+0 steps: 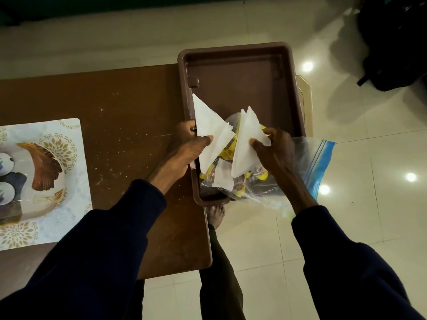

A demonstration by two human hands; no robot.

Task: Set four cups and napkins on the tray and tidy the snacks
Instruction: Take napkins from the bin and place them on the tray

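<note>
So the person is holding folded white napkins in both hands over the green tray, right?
Almost. The tray is brown, not green, as the head view shows. The left hand and right hand do each hold folded white napkins over it.

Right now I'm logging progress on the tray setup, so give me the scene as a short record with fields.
left hand: holds folded white napkins at the tray's left rim
right hand: holds a folded white napkin above the snack bag
tray: brown, at the table's right end, far half bare
snack bag: clear zip bag, lies partly in the tray, hangs over its right rim
cups: at the far left on a patterned mat, not on the tray
table: brown wood
</note>
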